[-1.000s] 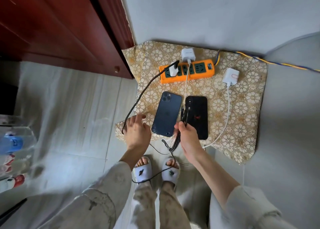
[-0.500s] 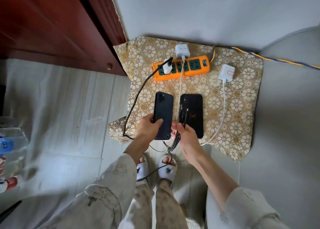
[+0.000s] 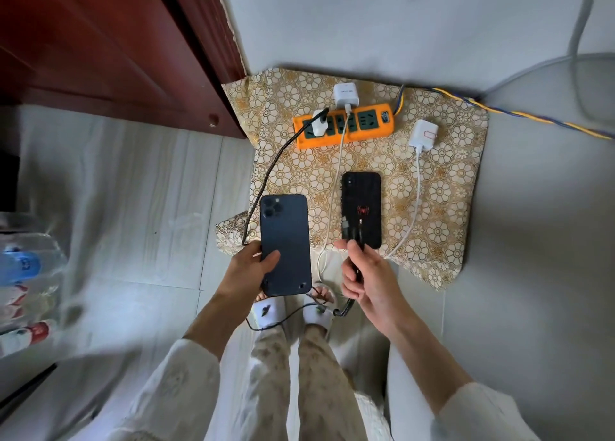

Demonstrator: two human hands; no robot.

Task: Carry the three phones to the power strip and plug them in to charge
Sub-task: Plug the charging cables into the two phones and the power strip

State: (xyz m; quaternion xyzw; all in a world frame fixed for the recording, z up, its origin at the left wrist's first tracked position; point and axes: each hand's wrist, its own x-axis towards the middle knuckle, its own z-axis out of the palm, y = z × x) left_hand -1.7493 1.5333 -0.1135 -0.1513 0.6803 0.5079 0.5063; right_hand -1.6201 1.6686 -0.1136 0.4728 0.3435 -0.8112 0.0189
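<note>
1. Left hand (image 3: 246,267) first, head view: closed round the lower half of the blue phone (image 3: 284,240), thumb across its back, fingers behind its left edge. Held back-up, lifted off the patterned cloth (image 3: 449,174), out over that cloth's near-left corner and the floor.
2. Right hand (image 3: 369,280): pinching the black cable (image 3: 266,174) just below its plug tips, tips pointing up over the lower end of the black phone (image 3: 362,201). Tips not in any port yet, as far as can be seen.
3. Black phone: flat on the cloth, face down, near the orange power strip (image 3: 344,124). Carried over, then, but apparently not connected.
4. Power strip, by the wall: small white charger (image 3: 320,124) seated in the left socket with the black cable running from it; bigger white charger (image 3: 346,95) plugged in at the top edge, its white lead (image 3: 336,181) trailing down between the two phones.
5. Third charger (image 3: 423,134): lying on the cloth just right of the strip, apparently not in a socket, its own white cord (image 3: 414,207) looping down toward the cloth's near edge.
6. Third phone: nowhere in view.
7. Tally, as a judgement: two phones brought to the strip, two chargers live, none of the phones visibly charging. Left to do: mate the black plug with the blue phone, connect the black phone, seat the loose charger, fetch and plug in the missing phone.
</note>
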